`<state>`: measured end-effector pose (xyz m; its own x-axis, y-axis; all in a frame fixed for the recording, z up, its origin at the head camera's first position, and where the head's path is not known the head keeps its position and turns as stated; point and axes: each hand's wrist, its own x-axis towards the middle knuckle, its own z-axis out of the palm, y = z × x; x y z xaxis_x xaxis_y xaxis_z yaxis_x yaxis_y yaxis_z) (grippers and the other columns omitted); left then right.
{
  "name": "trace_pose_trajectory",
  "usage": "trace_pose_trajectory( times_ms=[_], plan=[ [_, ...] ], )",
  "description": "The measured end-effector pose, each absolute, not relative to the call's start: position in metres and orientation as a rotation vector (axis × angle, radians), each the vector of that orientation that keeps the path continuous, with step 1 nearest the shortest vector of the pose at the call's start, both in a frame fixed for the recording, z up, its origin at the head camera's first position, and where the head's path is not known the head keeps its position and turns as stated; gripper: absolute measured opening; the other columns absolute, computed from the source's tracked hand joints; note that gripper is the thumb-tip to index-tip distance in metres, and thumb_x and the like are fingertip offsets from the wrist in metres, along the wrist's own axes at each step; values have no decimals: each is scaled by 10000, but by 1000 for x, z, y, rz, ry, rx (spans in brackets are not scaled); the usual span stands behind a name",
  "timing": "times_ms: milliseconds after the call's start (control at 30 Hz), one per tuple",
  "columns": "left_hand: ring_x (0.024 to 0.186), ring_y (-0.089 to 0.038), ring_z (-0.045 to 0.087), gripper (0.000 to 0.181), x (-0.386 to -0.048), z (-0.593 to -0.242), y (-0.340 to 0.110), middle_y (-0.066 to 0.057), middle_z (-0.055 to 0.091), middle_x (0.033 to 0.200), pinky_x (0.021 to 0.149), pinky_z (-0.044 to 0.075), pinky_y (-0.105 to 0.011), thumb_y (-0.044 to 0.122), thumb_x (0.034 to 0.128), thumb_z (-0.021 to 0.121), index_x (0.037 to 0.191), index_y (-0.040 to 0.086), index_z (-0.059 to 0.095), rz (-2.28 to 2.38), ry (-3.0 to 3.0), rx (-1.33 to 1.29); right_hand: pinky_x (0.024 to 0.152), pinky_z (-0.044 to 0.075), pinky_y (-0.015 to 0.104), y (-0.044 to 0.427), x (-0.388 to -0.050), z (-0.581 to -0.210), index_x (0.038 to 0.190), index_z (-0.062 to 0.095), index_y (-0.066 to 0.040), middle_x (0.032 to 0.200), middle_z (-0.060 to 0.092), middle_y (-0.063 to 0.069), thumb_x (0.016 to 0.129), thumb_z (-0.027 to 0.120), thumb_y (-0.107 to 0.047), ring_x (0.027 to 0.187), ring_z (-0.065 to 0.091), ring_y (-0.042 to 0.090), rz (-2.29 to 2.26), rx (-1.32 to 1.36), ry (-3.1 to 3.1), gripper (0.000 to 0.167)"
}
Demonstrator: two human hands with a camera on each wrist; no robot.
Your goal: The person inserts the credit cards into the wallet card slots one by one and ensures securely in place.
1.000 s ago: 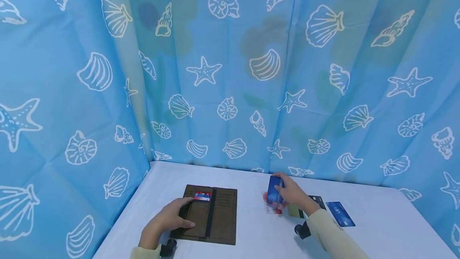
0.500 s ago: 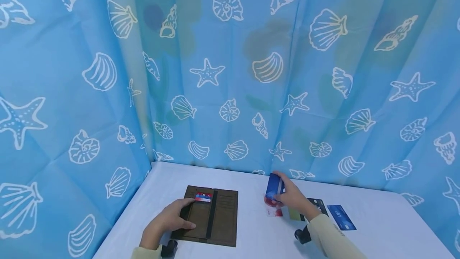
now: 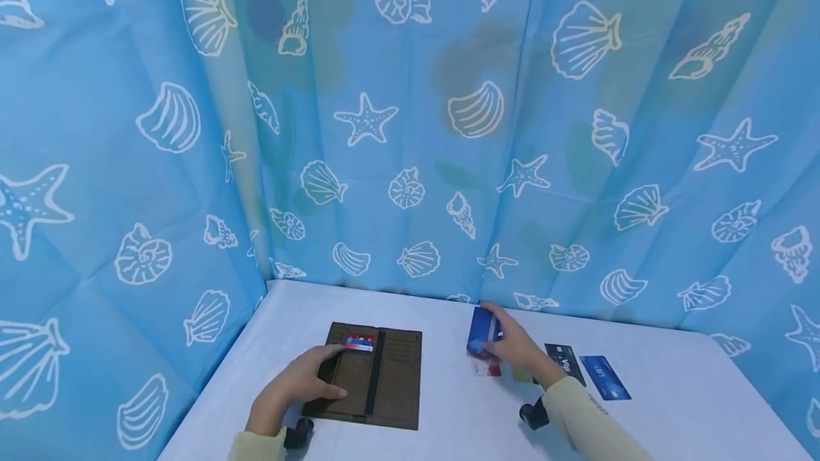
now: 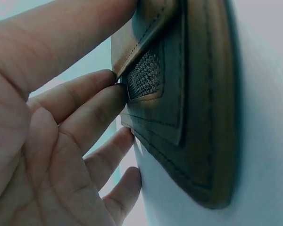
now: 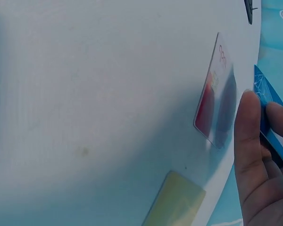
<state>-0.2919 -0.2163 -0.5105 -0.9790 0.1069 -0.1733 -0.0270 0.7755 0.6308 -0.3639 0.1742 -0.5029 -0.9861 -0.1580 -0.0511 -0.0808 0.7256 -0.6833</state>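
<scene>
A brown wallet (image 3: 400, 375) lies spread flat on the white table, a red-and-blue card (image 3: 360, 343) showing in one of its slots. My left hand (image 3: 301, 379) rests at the wallet's left side, thumb on the leather. Its fingertips touch the wallet's edge (image 4: 172, 108) in the left wrist view. My right hand (image 3: 515, 343) pinches a blue bank card (image 3: 480, 329) with a pale stripe, raised off the table. Beneath it lies a white-and-red card (image 3: 487, 368); the right wrist view shows that card (image 5: 217, 99) apart from my fingers.
To the right lie a black card (image 3: 565, 363) marked VIP and another blue card (image 3: 605, 378). A yellowish card (image 3: 522, 375) is partly hidden by my right hand. Behind the table (image 3: 448, 404) hangs a blue shell-print curtain (image 3: 410, 126), which also covers the left side.
My right hand has shifted slightly left with the blue bank card and tilted it, so its pale stripe shows more. The left hand stays at the wallet.
</scene>
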Motion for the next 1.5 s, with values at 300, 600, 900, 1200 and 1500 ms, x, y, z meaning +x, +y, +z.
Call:
trace_pose_trajectory(
  times_ms=[300,600,900,1200,1500],
  plan=[
    [1344,-450,442,817,-289,-509,-216,-207,524,1427,1057,411,-641,250,693,902,1405,103,529,990,2742,36,1050,386,687,170,-363,-513,1535,294,-239,1587,269,250,902,680,-62,1368,365,548,-1092,-144,2800,763],
    [1322,-453,462,797,-286,-517,-215,-207,545,1404,1043,418,-650,243,686,906,1385,102,549,1000,2729,28,1038,381,705,168,-352,-518,1530,313,-238,1567,299,264,901,675,-51,1353,370,557,-1070,-119,2795,750],
    [1326,-445,463,804,-290,-509,-219,-202,547,1402,1051,415,-644,261,686,907,1386,98,546,990,2767,52,1035,398,684,168,-358,-506,1535,299,-203,1586,252,267,912,663,-49,1368,346,565,-1126,-162,2794,738],
    [1327,-446,463,804,-294,-510,-218,-205,550,1400,1058,409,-642,247,685,906,1386,85,544,1001,2747,39,1052,384,686,162,-362,-513,1532,312,-215,1583,276,259,907,664,-40,1366,364,554,-1120,-163,2802,738],
    [1319,-445,470,802,-293,-509,-216,-201,556,1393,1046,420,-643,236,682,908,1383,88,547,1016,2762,64,1051,382,694,149,-367,-515,1526,324,-256,1578,308,232,902,678,-68,1372,370,532,-1113,-182,2806,741]
  ],
)
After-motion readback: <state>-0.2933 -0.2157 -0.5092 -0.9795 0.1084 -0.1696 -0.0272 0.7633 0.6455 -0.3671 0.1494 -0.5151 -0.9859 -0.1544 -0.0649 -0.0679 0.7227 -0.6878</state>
